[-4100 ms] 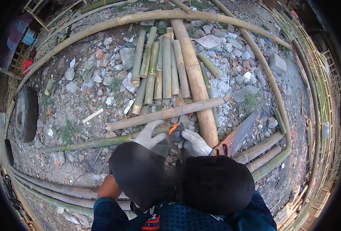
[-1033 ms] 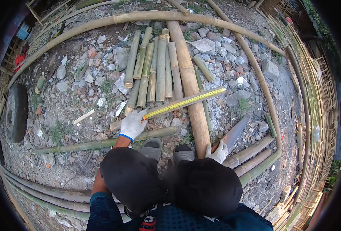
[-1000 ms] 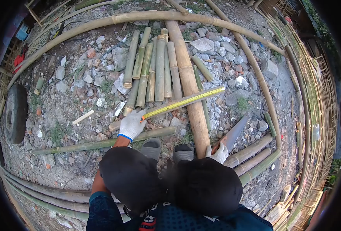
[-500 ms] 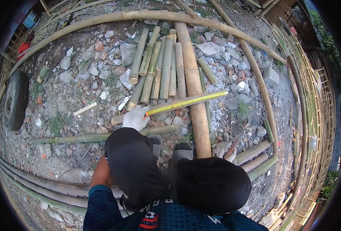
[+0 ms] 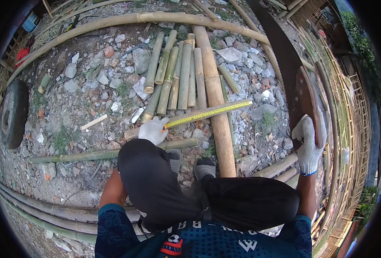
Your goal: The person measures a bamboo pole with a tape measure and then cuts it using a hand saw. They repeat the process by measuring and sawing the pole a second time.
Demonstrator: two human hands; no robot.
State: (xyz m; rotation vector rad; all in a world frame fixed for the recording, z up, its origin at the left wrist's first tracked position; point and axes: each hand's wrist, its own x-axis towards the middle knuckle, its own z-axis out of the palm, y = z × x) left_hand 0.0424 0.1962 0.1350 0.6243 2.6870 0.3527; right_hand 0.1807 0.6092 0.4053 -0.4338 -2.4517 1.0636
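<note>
My left hand (image 5: 153,130), in a white glove, is closed on the near end of a yellow measuring tape (image 5: 207,112). The tape lies extended along a bamboo pole (image 5: 190,117), which rests across a thicker bamboo pole (image 5: 219,124). At the right, my right hand (image 5: 308,144), also gloved, grips the wooden handle of a handsaw (image 5: 281,47). The saw's dark blade points up and away, above the ground. Just beyond my left hand lie several short cut bamboo pieces (image 5: 185,77) side by side.
A long bamboo pole (image 5: 169,17) curves across the far side. An old tire (image 5: 14,114) stands at the left. Stones and rubble (image 5: 87,94) cover the ground. Bamboo pieces (image 5: 278,166) lie by my right knee, and long poles (image 5: 70,210) at lower left.
My right hand has risen from beside my right knee and moved right, lifting the saw into full view. My left hand and the tape stay nearly in place. My right knee has shifted right.
</note>
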